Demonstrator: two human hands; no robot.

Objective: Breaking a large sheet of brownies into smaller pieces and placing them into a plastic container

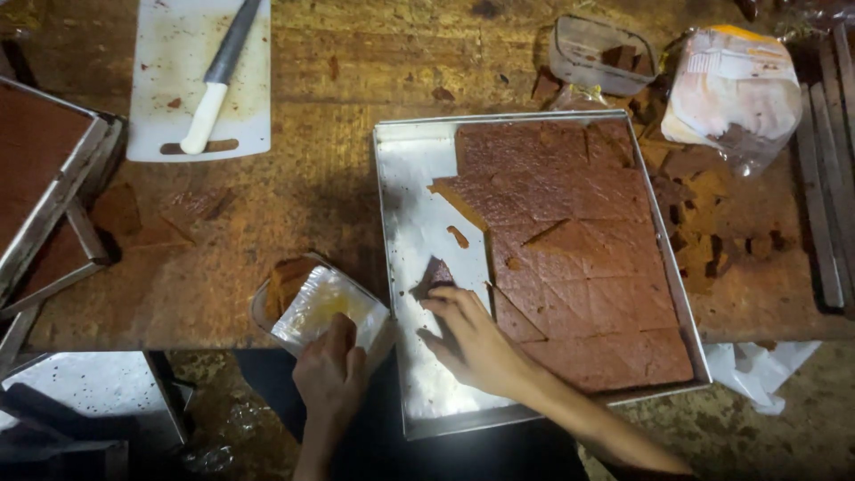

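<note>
left tray (36, 169): cut off by edge | knife (223, 76): tip cropped

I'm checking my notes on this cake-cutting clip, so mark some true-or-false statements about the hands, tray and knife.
1. The right hand touches a small dark cake piece in the metal tray. True.
2. The left hand holds the knife. False: it holds a clear plastic container; the knife lies on the white cutting board.
3. The tray is completely full of cake. False: its left part is bare.
4. The remaining cake slab is scored into pieces. True.
</note>
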